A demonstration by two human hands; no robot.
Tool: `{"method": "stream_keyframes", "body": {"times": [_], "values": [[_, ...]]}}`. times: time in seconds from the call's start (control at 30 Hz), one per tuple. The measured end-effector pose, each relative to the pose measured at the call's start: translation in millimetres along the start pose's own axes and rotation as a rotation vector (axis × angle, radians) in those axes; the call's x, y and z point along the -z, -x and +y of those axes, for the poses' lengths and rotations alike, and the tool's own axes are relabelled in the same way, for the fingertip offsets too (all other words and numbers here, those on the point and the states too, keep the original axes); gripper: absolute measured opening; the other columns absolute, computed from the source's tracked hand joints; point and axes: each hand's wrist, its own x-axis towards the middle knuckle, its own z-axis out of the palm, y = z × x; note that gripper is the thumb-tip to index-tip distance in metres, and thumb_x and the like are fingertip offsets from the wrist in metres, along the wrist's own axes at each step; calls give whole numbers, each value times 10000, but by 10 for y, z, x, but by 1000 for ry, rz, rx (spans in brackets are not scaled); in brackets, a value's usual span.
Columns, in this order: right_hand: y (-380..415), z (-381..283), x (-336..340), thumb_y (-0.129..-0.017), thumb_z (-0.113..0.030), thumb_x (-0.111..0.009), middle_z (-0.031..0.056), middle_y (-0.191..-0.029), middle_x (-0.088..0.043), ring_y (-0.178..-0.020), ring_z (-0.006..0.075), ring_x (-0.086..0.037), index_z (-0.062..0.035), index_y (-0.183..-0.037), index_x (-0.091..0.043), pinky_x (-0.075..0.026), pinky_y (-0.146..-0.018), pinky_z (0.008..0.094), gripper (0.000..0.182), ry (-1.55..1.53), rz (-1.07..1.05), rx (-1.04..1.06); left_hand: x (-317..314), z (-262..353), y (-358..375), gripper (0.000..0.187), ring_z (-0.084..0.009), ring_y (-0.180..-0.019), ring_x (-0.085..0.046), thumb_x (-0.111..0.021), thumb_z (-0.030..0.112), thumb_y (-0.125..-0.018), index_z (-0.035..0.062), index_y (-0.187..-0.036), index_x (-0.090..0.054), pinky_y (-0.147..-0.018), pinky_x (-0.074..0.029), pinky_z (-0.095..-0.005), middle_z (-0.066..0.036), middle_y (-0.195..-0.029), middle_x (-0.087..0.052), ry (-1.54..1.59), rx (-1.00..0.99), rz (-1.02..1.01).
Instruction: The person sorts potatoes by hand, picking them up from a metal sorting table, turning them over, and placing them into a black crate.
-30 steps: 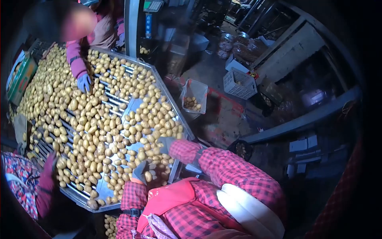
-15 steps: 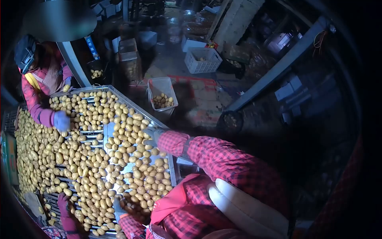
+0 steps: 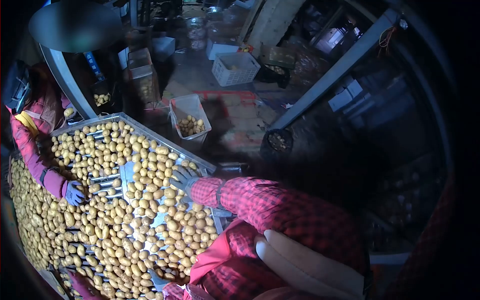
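Many potatoes (image 3: 145,200) cover a metal sorting table with roller bars. My right hand (image 3: 185,179), in a grey glove and checked sleeve, rests on potatoes near the table's upper right edge, fingers spread. Lower down, my left hand (image 3: 158,280), gloved, is among potatoes near the bottom of the view. Its thumb side shows stretched out, and the other fingers are partly hidden. No held potato is visible in either hand.
A co-worker's gloved hand (image 3: 74,193) reaches over the potatoes at left. Another person's sleeve (image 3: 84,286) shows at lower left. Beyond the metal rim (image 3: 165,142) are a white bin (image 3: 187,107) with potatoes, a white crate (image 3: 235,70), a dark basket (image 3: 277,142) and a slanted post (image 3: 330,75).
The view has shifted, so the background sits further left. My right hand is now clearer, with its fingers spread on potatoes. My left hand appears lower, and the co-worker's gloved hand has moved down the potatoes.
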Motion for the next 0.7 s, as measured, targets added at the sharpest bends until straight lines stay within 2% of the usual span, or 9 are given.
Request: {"method": "stream_keyframes", "body": {"times": [0.2,0.7], "values": [[-109,37,-159,-845,-579,-634,212,-1627,-130,-1508,410,-58,-152,-1564,-250,-82,-1190,611,921,14,22,14,-34,-26,48,539,-293,-812,-623,-618,570,-890,120,-1186,-607,-684,-546,-469,-94,-995,-621,-34,13,11],[-96,25,-63,-822,-535,-677,206,-1615,-150,-1498,409,-86,-150,-1548,-274,-130,-1181,613,916,33,4,35,-121,-46,-12,570,-287,-848,-620,-609,585,-889,121,-1221,-592,-691,-545,-461,-102,-1044,-612,-4,21,14]]}}
